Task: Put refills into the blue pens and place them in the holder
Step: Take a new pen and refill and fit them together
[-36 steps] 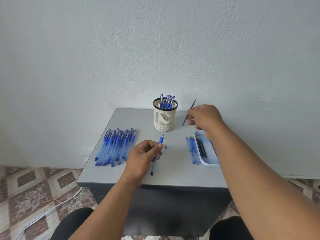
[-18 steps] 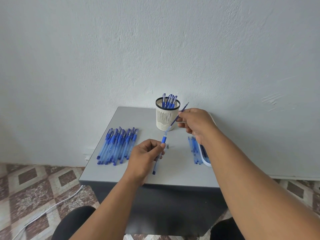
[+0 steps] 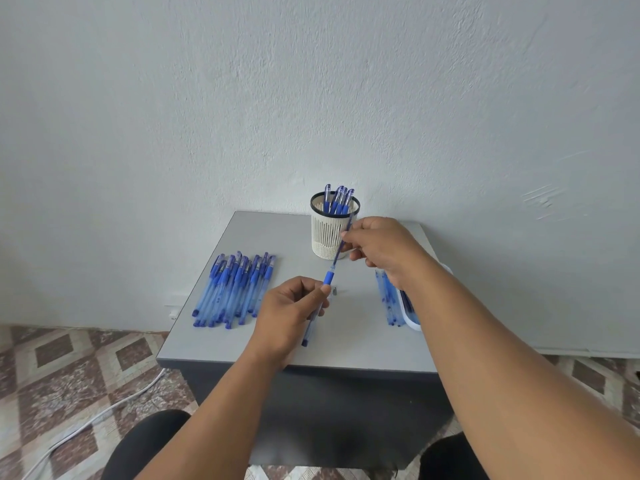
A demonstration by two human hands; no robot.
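— What step is this?
— The left hand (image 3: 289,311) grips the blue pen barrel (image 3: 313,315) above the table (image 3: 360,337). The right hand (image 3: 379,249) pinches the refill (image 3: 337,255), its tip at the barrel's mouth.
— And next?
— Slide it in straight, I think, then the holder (image 3: 329,233).

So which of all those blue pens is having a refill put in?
The pen gripped in the left hand; the right hand feeds the refill into it. The others lie on the table or stand in the holder.

Pale plaster wall (image 3: 311,98), grey table (image 3: 353,341), patterned tile floor (image 3: 69,368).
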